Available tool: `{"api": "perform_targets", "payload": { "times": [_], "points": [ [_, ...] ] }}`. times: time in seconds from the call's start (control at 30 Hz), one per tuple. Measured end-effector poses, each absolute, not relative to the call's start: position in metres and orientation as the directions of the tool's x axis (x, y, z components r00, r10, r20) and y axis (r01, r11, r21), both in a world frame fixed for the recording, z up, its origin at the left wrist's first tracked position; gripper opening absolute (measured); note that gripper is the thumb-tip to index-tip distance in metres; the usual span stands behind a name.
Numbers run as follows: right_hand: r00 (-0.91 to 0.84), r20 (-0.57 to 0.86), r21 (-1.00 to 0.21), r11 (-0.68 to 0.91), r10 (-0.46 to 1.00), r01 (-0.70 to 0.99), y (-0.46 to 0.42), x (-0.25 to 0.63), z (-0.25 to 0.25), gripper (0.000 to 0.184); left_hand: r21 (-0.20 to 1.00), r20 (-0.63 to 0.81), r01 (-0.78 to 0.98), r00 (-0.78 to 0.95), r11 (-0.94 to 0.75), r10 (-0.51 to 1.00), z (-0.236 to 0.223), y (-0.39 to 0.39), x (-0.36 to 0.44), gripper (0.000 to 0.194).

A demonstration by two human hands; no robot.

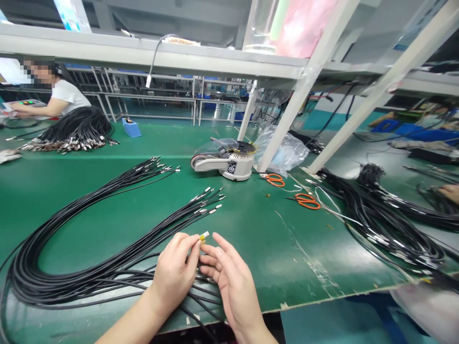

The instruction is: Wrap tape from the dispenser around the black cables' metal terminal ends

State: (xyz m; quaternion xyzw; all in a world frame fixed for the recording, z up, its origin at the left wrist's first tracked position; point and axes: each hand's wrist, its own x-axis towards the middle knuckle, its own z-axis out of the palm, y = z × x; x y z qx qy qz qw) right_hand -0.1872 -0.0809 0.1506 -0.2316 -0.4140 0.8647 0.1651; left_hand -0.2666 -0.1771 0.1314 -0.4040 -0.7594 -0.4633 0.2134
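Observation:
My left hand [175, 270] pinches the metal connector end [204, 236] of a black cable, which has a small yellow piece around it. My right hand [229, 277] sits just to the right, fingers loosely spread and touching the cable under the connector. Both hands hover over the near edge of the green table [272, 239]. A large looped bundle of black cables [89, 248] lies to the left, its metal tips [210, 203] fanned out just beyond my hands.
A grey tape dispenser [229, 162] stands at mid table. Two orange scissors [306, 200] lie right of it, near a white frame post [294, 102]. More cable bundles lie at right [380, 215] and far left [77, 129]. A person in white [62, 98] works far left.

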Motion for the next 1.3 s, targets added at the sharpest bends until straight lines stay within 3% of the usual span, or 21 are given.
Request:
{"api": "perform_targets", "payload": {
  "times": [0.1,0.23,0.5,0.87,1.03,1.3],
  "points": [
    [-0.822,-0.204,-0.903,-0.427,0.531,-0.052,-0.081,-0.192,0.152,0.038,0.512,0.704,0.821,-0.57,0.254,0.425,0.131,-0.177,-0.267,0.015],
    [-0.819,-0.163,-0.949,-0.314,0.551,-0.022,-0.082,-0.199,0.15,0.031,0.494,0.712,0.831,-0.555,0.254,0.43,0.13,-0.177,-0.268,0.014],
    [-0.793,-0.013,-0.991,-0.114,0.61,-0.072,-0.079,-0.196,0.139,0.025,0.621,0.611,0.755,-0.633,0.208,0.475,0.134,-0.177,-0.268,0.014],
    [-0.77,0.002,-0.998,-0.051,0.638,-0.044,-0.082,-0.196,0.141,0.02,0.712,0.453,0.654,-0.706,0.256,0.544,0.138,-0.18,-0.267,0.021],
    [-0.777,0.005,-0.999,-0.038,0.629,-0.037,-0.082,-0.197,0.14,0.017,0.822,0.311,0.505,-0.785,0.262,0.536,0.142,-0.18,-0.268,0.023],
    [-0.779,0.034,-0.999,-0.008,0.626,-0.05,-0.081,-0.198,0.142,0.013,0.991,-0.071,0.006,-0.828,0.137,0.556,0.14,-0.18,-0.27,0.027]
  ]
}}
